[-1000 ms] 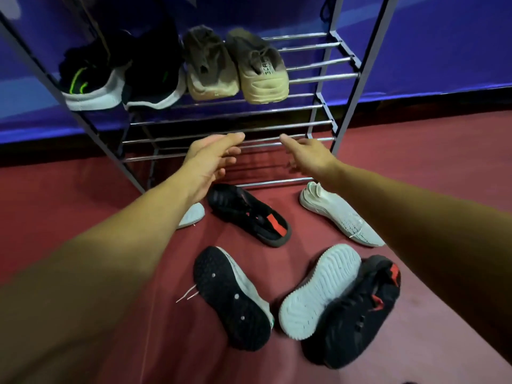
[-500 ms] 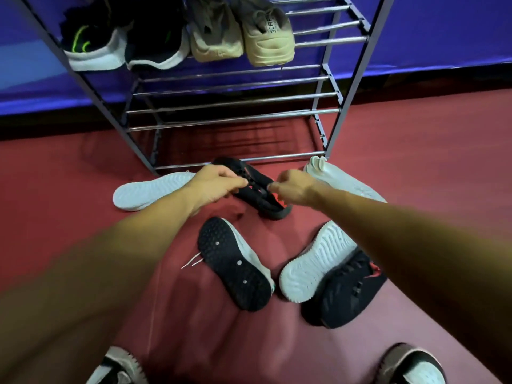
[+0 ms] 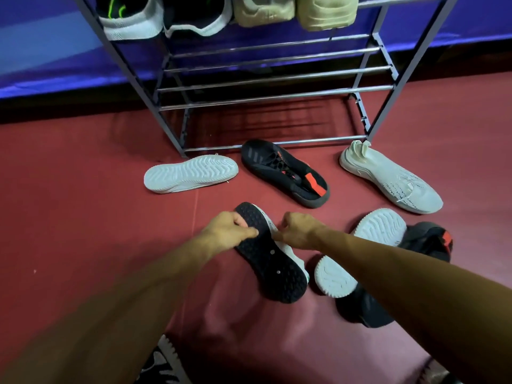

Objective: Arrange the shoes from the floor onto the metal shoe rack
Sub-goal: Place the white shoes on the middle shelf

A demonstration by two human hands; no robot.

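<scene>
Closest in, at 6 o'clock, both hands have dropped back onto the black-soled shoe [image 3: 274, 270], which lies sole-up. The left hand [image 3: 230, 234] curls its fingers round the sole's edge with the thumb across the tread, and the right hand [image 3: 297, 231] pinches the white upper. Half a second ago they were at the orange-tabbed black shoe [image 3: 285, 173], which stays ungrasped on the floor [image 3: 83, 217] at 12 o'clock. So this nearer shoe looks like the next pick, and the metal shoe rack [image 3: 277, 98] stands just beyond.
</scene>
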